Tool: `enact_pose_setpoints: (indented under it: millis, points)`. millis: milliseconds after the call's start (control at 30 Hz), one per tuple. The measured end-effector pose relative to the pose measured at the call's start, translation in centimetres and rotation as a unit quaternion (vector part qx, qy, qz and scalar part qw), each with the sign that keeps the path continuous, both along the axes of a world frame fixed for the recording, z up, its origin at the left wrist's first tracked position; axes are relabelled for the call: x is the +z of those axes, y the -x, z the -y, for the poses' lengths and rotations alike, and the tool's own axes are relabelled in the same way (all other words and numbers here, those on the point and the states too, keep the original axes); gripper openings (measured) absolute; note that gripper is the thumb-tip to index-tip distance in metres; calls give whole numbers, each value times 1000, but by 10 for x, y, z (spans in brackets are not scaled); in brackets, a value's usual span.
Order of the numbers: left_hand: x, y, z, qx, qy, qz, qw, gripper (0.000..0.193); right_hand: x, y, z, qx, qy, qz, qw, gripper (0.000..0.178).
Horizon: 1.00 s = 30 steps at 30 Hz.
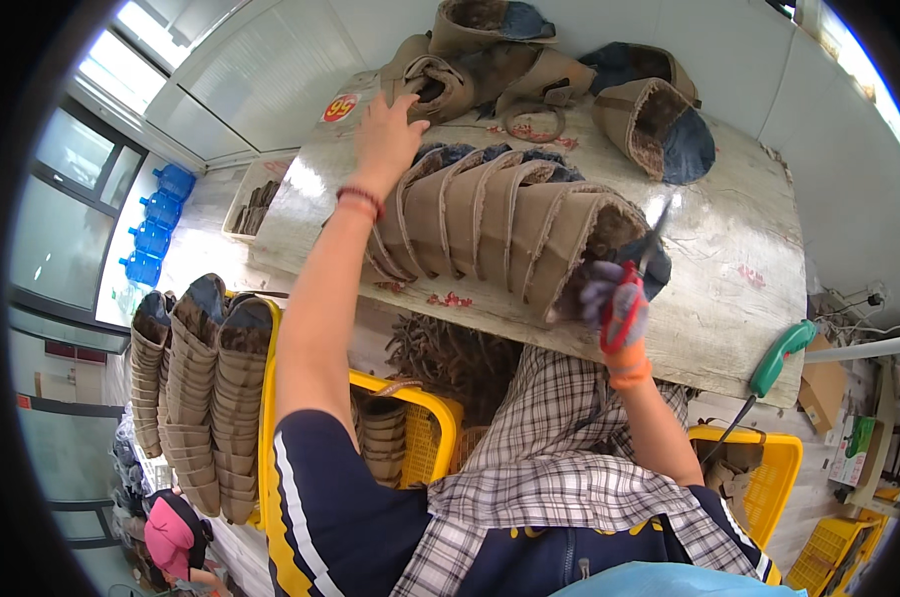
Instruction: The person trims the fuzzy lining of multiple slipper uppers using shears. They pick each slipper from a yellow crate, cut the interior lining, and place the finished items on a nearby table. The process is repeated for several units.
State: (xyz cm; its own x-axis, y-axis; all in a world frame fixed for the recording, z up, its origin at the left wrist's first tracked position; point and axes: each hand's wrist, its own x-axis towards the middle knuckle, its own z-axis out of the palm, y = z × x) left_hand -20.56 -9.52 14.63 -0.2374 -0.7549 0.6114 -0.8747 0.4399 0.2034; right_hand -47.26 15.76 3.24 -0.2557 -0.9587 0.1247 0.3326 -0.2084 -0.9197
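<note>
A row of tan boot uppers (500, 224) lies nested on the worn wooden table (738, 298). My left hand (383, 134) is bare and reaches far over the table, fingers spread, next to a loose tan upper (432, 85) in the pile at the back. My right hand (614, 308) wears a grey and orange glove and grips red-handled scissors (637, 274), whose blades point up at the open end of the nearest upper in the row.
More tan uppers (654, 119) lie at the table's far side. Stacks of uppers (206, 388) fill a yellow crate (269, 418) at my left. Another yellow crate (763, 468) sits at my right, with a green-handled tool (778, 358) on the table edge. Blue water bottles (156, 224) stand on the floor.
</note>
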Motion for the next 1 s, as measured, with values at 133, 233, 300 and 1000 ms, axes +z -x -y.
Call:
enact_pose_setpoints:
  millis: [133,233,300,1000]
  points:
    - [-6,13,50,131,-45,206,969,36,-11,25,-35,-30,-27,64,997,51]
    - [-4,10,77,126,-15,208,970,32,-6,37,-64,-42,-84,2,996,48]
    - [-1,-18,104,89,79,96,988,26,-3,44,-84,-35,-105,-37,993,46]
    - [-34,-2,-317,-187,-533,-779,273,37,159,51,-168,-28,3,-773,633,28]
